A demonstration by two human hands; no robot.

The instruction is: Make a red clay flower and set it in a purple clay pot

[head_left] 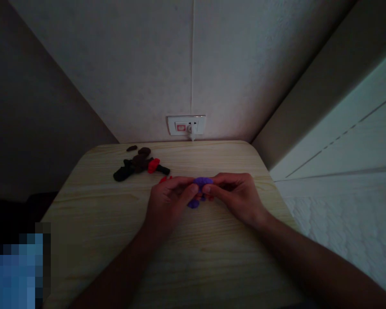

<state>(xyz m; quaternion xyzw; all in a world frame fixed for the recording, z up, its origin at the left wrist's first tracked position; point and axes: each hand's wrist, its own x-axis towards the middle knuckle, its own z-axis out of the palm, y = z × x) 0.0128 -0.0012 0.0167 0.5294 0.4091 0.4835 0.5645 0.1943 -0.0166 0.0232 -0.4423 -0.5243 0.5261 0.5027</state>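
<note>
My left hand (167, 201) and my right hand (239, 195) meet over the middle of the table, both closed on one lump of purple modelling clay (203, 182). Thumbs press its near side, while the other fingers are partly hidden behind it. Just below the fingers lies another purple clay piece (193, 204). Beyond my left hand, a red clay piece (165, 179) is partly covered by the fingers. More small red bits show under the hands, too hidden to make out.
Toward the table's back left sit black clay (122, 172), brown clay (140, 160) and a red clay lump (153, 165), touching one another. The wooden table (109, 240) stands against a wall with a socket (186, 125) holding a plug. A white quilted surface (334, 227) lies right.
</note>
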